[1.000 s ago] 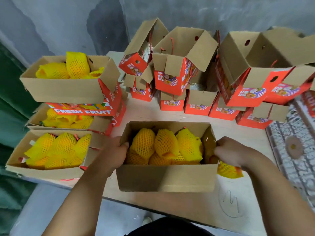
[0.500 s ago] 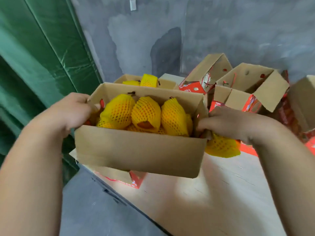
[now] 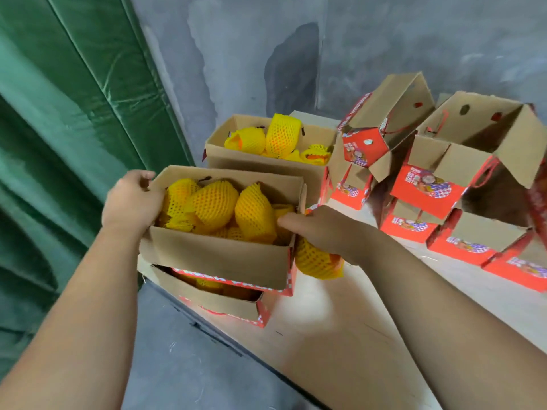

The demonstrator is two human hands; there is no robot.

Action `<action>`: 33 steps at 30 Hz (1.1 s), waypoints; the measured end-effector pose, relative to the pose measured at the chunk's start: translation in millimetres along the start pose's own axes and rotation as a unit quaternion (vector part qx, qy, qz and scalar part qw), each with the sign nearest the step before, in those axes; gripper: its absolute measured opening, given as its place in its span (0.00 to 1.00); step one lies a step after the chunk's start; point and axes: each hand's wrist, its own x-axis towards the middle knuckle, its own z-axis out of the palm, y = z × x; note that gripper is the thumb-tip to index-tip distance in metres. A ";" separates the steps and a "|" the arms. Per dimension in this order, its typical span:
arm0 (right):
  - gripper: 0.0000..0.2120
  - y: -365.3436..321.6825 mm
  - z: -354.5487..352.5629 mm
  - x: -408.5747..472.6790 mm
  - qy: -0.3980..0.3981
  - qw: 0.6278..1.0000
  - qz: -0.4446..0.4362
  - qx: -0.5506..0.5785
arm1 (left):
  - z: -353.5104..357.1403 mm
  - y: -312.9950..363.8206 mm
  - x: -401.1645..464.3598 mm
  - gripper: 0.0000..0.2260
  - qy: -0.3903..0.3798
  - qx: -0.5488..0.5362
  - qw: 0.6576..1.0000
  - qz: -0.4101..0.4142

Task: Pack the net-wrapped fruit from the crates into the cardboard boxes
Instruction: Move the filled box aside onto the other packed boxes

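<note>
A brown cardboard box (image 3: 219,258) full of yellow net-wrapped fruit (image 3: 213,202) sits on top of another filled box (image 3: 213,300) at the table's left edge. My left hand (image 3: 130,202) grips the box's left wall. My right hand (image 3: 322,229) is at the box's right wall, its thumb lying over the rim, and also holds a loose net-wrapped fruit (image 3: 318,261) that hangs outside the box. Behind stands a third box (image 3: 257,161) with several wrapped fruit.
Empty red-and-brown boxes (image 3: 426,161) are stacked with open flaps at the back right of the wooden table (image 3: 340,335). A green curtain (image 3: 59,113) hangs at the left, a grey wall behind. The table's left edge drops to a grey floor.
I lifted the filled box from the table's middle and carried it left. It now rests on the stack at the left edge. My right hand kept the loose fruit throughout.
</note>
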 end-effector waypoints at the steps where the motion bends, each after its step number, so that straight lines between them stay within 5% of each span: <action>1: 0.30 0.7 -0.6 -1.8 -0.002 1.000 0.008 0.013 | -1.2 -0.5 -7.2 0.15 0.041 -0.032 0.998 0.023; 7: 0.45 5.7 -3.5 -10.5 -0.004 1.000 0.018 0.025 | 0.2 -5.2 -48.7 0.17 0.140 -0.074 0.983 0.089; 12: 0.35 0.7 15.0 -11.9 0.042 0.998 0.008 0.050 | 2.4 -22.7 -61.5 0.17 0.170 -0.021 0.985 0.024; 16: 0.27 -2.2 15.5 -9.8 0.057 0.997 -0.050 0.017 | -6.0 -47.3 -61.8 0.10 0.001 -0.217 0.964 -0.155; 20: 0.22 -1.7 -0.8 -12.0 0.071 0.994 -0.084 -0.009 | -15.5 -21.6 -43.4 0.07 -0.007 -0.207 0.974 -0.092; 25: 0.23 -5.4 -19.1 -6.5 0.068 0.997 -0.028 0.018 | -22.2 18.7 11.5 0.11 -0.024 -0.200 0.979 -0.027; 33: 0.22 -17.6 -13.2 15.2 0.061 0.998 0.002 -0.005 | 24.9 18.1 53.1 0.12 -0.102 -0.066 0.993 -0.013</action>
